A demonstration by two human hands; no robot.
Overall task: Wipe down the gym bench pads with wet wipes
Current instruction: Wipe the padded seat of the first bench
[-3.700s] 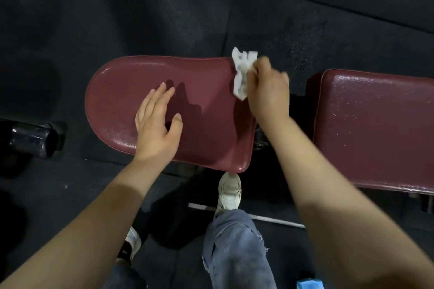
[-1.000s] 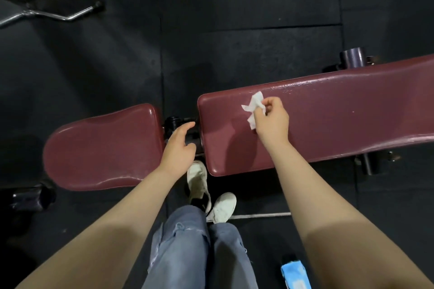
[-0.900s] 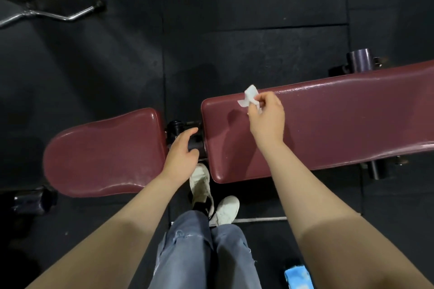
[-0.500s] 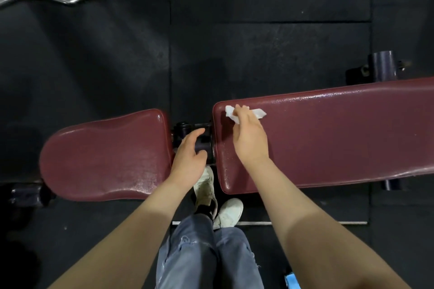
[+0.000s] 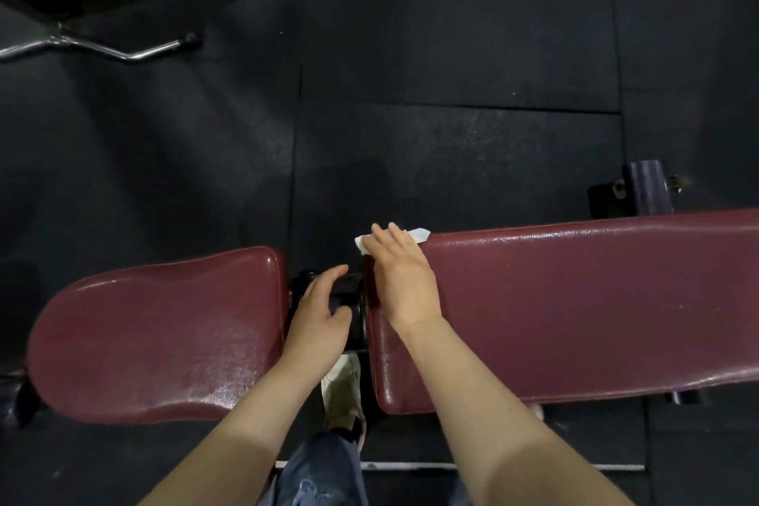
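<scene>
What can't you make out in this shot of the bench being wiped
- Wipe: mostly hidden under the right hand in the head view; only two white ends show.
- Long pad: its right end is cut off by the frame edge.
- Hinge between the pads: dark, partly covered by the left hand.
- Curved bar on the floor: cut off at the left edge.

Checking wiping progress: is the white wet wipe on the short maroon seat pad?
No, the right hand presses the white wet wipe on the long maroon back pad.
</scene>
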